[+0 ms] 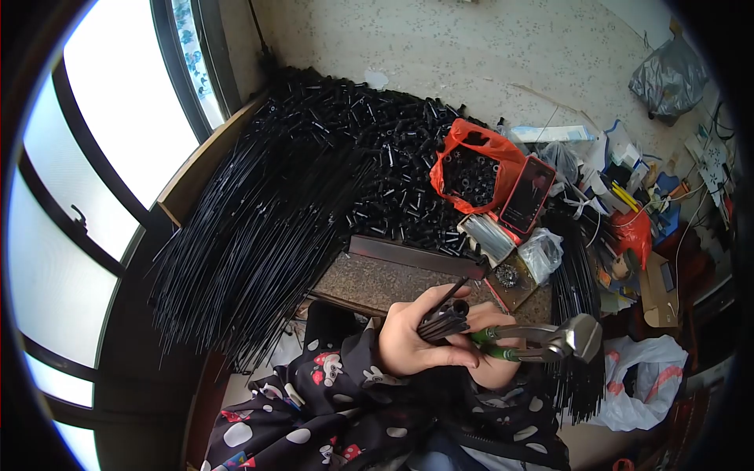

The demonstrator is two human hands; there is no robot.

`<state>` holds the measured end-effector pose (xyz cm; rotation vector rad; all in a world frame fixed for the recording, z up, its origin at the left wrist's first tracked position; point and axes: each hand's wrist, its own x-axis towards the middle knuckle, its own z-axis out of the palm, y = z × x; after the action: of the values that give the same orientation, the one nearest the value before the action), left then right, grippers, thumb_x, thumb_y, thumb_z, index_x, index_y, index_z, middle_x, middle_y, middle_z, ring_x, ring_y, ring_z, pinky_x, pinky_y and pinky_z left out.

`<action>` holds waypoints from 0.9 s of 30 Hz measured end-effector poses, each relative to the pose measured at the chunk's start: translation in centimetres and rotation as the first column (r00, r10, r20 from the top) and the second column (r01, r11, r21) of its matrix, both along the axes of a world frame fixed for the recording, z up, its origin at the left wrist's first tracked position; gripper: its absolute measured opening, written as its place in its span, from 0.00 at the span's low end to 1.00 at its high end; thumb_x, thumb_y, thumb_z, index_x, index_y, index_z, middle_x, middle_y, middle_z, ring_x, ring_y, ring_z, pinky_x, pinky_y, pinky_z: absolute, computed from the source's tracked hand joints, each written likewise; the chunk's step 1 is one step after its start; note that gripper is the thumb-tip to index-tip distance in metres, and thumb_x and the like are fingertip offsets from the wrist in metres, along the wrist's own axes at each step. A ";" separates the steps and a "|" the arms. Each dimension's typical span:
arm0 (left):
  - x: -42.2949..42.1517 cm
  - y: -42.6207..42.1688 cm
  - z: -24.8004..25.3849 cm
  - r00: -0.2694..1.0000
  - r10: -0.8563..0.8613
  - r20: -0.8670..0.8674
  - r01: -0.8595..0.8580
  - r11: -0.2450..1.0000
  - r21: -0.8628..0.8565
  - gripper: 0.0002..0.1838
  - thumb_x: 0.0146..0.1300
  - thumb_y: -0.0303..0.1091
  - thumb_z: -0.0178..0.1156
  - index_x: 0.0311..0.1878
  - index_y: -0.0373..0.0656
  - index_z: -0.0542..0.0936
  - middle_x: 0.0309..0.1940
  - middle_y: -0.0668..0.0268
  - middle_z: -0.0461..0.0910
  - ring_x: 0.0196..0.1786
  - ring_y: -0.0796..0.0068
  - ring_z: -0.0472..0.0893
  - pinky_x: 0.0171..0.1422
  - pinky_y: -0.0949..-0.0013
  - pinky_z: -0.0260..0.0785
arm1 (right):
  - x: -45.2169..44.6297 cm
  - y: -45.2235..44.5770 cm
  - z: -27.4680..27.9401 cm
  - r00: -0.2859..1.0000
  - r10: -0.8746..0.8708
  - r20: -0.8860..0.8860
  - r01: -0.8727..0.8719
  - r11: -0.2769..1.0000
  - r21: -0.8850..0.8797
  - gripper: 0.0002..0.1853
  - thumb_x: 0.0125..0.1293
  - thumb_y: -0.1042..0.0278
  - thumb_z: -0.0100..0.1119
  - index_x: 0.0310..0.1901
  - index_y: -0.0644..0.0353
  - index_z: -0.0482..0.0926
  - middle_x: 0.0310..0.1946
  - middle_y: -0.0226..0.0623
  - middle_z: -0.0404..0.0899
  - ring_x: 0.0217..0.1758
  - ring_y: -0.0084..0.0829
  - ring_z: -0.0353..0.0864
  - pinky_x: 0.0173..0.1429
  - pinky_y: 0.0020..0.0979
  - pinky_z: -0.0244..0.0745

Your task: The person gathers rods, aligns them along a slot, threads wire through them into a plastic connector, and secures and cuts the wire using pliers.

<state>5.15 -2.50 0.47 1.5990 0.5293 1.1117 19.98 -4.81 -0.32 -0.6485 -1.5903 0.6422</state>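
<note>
My left hand (408, 341) is closed around a small bunch of black sticks (444, 325), seen nearly end-on. A short black tube (459, 307) with a round opening shows at the top of the bunch. Close beside it, my right hand (493, 375) grips pliers (542, 342) with green handles and a broad metal head pointing right. The two hands almost touch, and part of the right hand's fingers is hidden behind the left hand and the bunch. Both are above the front edge of a brown speckled worktop (393, 280).
Long thin black rods (251, 228) fan out at left. Behind lies a heap of short black tubes (385, 149). A red bag (440, 184) of small black parts and a phone (528, 196) stand at right. More rods (577, 314) hang beside my right hand; a wooden board (208, 157) edges the heap.
</note>
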 end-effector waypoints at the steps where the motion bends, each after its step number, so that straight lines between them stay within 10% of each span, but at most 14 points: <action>1: -0.1 0.1 -0.1 1.000 -0.001 0.001 0.001 1.000 0.002 0.45 0.37 0.37 0.76 0.59 0.36 0.63 0.25 0.70 0.81 0.33 0.89 0.76 0.40 0.81 0.68 | -0.5 0.1 0.2 0.999 -0.029 -0.023 0.030 0.997 0.065 0.15 0.47 0.86 0.63 0.36 0.63 0.70 0.32 0.41 0.77 0.35 0.34 0.78 0.38 0.29 0.72; 7: -0.2 0.4 -1.2 0.991 0.134 -0.016 -0.130 0.978 0.161 0.53 0.34 0.52 0.73 0.61 0.35 0.59 0.26 0.72 0.80 0.32 0.89 0.74 0.38 0.81 0.66 | -1.0 -0.5 0.3 0.993 -0.106 0.049 0.105 0.994 0.030 0.14 0.49 0.87 0.61 0.37 0.66 0.70 0.33 0.39 0.76 0.38 0.33 0.77 0.40 0.28 0.72; 12: -0.1 0.2 -1.2 0.985 0.169 0.025 -0.171 0.982 0.085 0.57 0.32 0.61 0.68 0.63 0.35 0.57 0.25 0.72 0.79 0.30 0.89 0.73 0.37 0.82 0.65 | -3.1 -1.7 0.8 0.947 -0.220 -0.235 0.159 0.955 -0.251 0.12 0.51 0.86 0.60 0.36 0.67 0.71 0.33 0.40 0.77 0.38 0.32 0.78 0.42 0.28 0.73; 27: -0.4 0.3 -1.9 0.987 0.153 0.043 -0.156 0.984 0.089 0.54 0.35 0.56 0.70 0.62 0.34 0.57 0.27 0.72 0.80 0.33 0.88 0.74 0.39 0.81 0.66 | -3.4 -1.5 1.1 0.952 -0.307 -0.004 0.304 0.944 -0.128 0.05 0.52 0.82 0.60 0.31 0.69 0.76 0.31 0.41 0.80 0.37 0.32 0.80 0.42 0.28 0.73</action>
<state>4.76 -2.23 -1.47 1.6354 0.5940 1.2947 16.56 -6.35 0.77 -0.9572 -1.3959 0.5185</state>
